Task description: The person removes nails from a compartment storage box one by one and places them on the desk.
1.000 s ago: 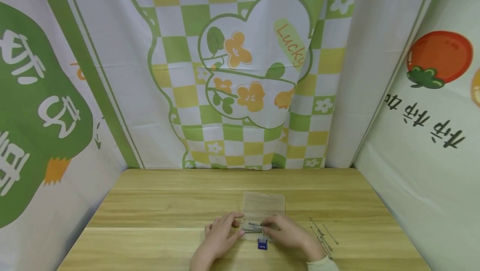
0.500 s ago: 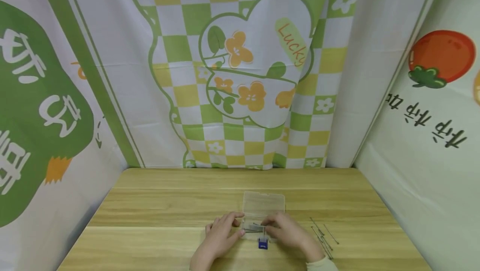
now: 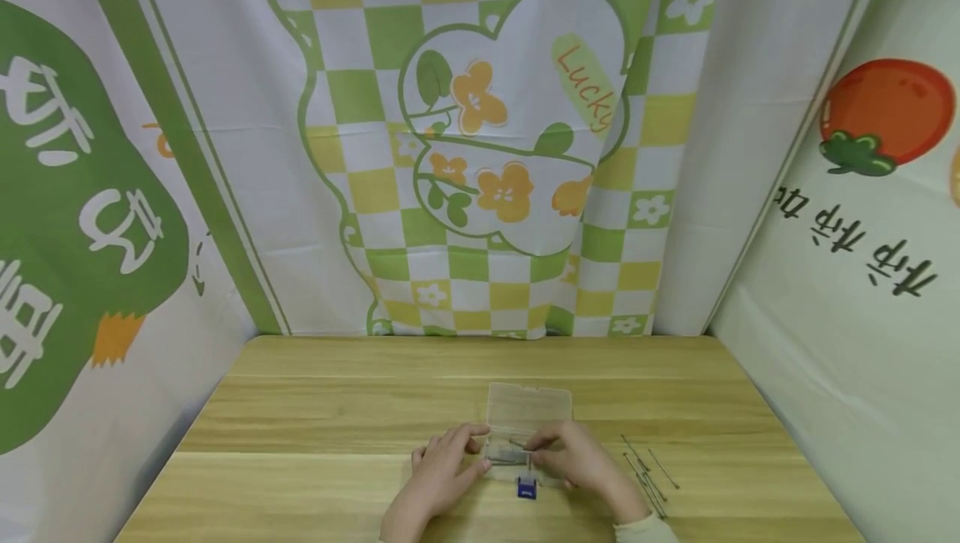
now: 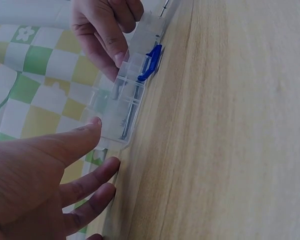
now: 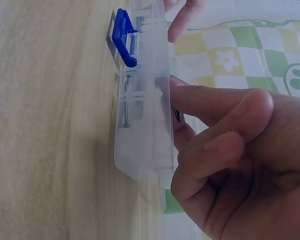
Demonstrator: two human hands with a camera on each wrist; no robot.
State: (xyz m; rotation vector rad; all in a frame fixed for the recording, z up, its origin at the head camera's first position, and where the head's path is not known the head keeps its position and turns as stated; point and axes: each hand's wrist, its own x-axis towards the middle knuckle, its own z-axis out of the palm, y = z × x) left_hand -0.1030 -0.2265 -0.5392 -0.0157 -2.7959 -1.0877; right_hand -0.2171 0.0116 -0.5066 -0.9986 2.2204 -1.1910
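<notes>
A clear plastic compartment box (image 3: 529, 406) lies on the table with its lid raised toward the back. Its blue latch (image 3: 527, 487) hangs at the front edge. My left hand (image 3: 438, 472) is at the box's left end, thumb tip on the corner and fingers loosely spread. Over the box's right part, my right hand (image 3: 577, 460) has curled fingers, thumb and index reaching inside. They pinch a thin grey nail (image 3: 517, 442), mostly hidden by the fingers. More nails lie in the compartments, such as one long nail (image 5: 126, 100) seen through the front wall.
Several loose nails (image 3: 647, 476) lie on the wooden table (image 3: 315, 418) to the right of the right hand. A checkered curtain (image 3: 480, 268) hangs behind the table's back edge, with printed cloth walls at both sides.
The nail at my right fingertips has shifted and now shows less beyond them. My right hand has moved very slightly; the left hand and box stay in place.
</notes>
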